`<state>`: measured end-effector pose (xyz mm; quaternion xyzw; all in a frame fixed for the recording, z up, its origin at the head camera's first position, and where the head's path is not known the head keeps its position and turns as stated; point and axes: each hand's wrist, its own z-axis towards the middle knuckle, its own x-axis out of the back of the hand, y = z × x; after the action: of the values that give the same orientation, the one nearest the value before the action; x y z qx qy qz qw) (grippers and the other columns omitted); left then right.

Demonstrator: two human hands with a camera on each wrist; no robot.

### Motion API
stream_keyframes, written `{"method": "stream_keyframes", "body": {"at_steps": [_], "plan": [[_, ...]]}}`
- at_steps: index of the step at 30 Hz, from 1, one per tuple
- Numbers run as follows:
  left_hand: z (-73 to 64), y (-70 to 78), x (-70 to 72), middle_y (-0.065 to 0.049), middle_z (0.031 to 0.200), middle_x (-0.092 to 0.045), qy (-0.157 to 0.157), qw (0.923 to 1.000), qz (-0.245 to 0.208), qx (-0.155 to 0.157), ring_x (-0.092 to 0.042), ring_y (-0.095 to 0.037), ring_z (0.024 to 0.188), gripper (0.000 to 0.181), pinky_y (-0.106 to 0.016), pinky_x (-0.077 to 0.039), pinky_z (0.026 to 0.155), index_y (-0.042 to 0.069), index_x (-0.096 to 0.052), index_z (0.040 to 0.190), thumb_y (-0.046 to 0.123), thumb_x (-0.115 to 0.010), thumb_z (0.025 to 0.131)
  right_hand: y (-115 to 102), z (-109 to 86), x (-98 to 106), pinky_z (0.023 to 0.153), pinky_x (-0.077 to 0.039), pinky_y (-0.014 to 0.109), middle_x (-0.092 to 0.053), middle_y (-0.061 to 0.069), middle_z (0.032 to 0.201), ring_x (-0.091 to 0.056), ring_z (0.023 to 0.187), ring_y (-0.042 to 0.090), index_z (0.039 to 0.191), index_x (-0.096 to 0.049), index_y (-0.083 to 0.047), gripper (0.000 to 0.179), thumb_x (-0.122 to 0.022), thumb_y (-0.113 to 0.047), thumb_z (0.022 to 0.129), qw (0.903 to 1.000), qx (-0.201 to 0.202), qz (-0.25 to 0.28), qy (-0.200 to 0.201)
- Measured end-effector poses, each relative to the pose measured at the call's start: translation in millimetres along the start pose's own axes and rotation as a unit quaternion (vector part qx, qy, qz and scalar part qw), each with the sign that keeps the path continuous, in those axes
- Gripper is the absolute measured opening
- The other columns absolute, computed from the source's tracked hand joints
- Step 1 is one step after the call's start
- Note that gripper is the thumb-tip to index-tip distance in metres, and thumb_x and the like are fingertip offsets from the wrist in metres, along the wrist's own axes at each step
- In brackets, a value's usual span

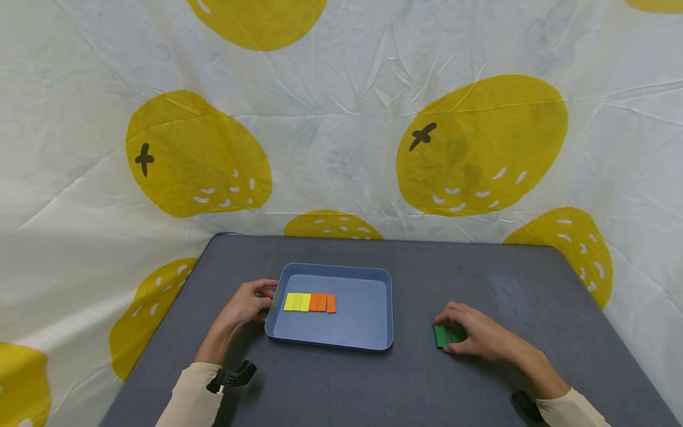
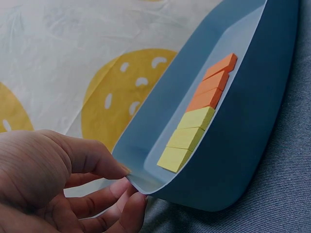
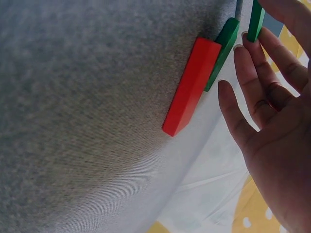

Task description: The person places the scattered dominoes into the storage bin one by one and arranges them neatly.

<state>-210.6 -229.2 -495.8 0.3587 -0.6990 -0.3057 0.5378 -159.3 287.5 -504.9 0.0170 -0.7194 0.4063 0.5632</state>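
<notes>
The blue tray (image 1: 357,308) holds a row of three yellow blocks (image 2: 182,138) and three orange blocks (image 2: 209,90), the last orange one set slightly askew. At the tray's left end, my left hand (image 1: 245,305) pinches the rim, thumb on top and fingers outside. To the right of the tray, my right hand (image 1: 472,332) pinches a flat green block (image 3: 256,22) between thumb and fingertips, close over the table. Beneath that hand lie a second green block (image 3: 223,53) and a red block (image 3: 192,87) against it; the red one is hidden in the head view.
The dark grey table (image 1: 341,391) has rounded far corners. Right behind it and along its left side hangs a white cloth (image 1: 331,154) printed with large yellow fruit. Dark straps sit on both wrists, below light sleeves.
</notes>
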Motion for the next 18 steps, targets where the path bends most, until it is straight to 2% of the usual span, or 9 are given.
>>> {"method": "stream_keyframes", "body": {"at_steps": [7, 18], "plan": [[-0.7, 0.7, 0.5, -0.019, 0.117, -0.060, -0.001, 1.0000, -0.001, -0.003, -0.061, -0.027, 0.089, 0.047, -0.038, -0.058, 0.063, 0.006, -0.058, 0.141, 0.000, -0.061, 0.095, -5.1, 4.7, 3.0, 0.082, -0.051, 0.031, -0.059, -0.008, 0.110, -0.057, 0.097, 0.011, 0.122, -0.069, -0.014, 0.045, -0.081, -0.037, 0.085, 0.9997, -0.010, 0.020, -0.006], [-0.2, 0.2, 0.3, -0.019, 0.117, -0.060, -0.001, 1.0000, -0.002, -0.002, -0.061, -0.027, 0.089, 0.047, -0.038, -0.058, 0.063, 0.006, -0.058, 0.141, 0.000, -0.061, 0.094, -7.7, 10.3, 3.6, 0.086, -0.054, 0.038, -0.061, -0.009, 0.108, -0.062, 0.099, 0.014, 0.120, -0.068, -0.012, 0.042, -0.082, -0.032, 0.086, 0.9990, 0.035, 0.021, 0.017]]}}
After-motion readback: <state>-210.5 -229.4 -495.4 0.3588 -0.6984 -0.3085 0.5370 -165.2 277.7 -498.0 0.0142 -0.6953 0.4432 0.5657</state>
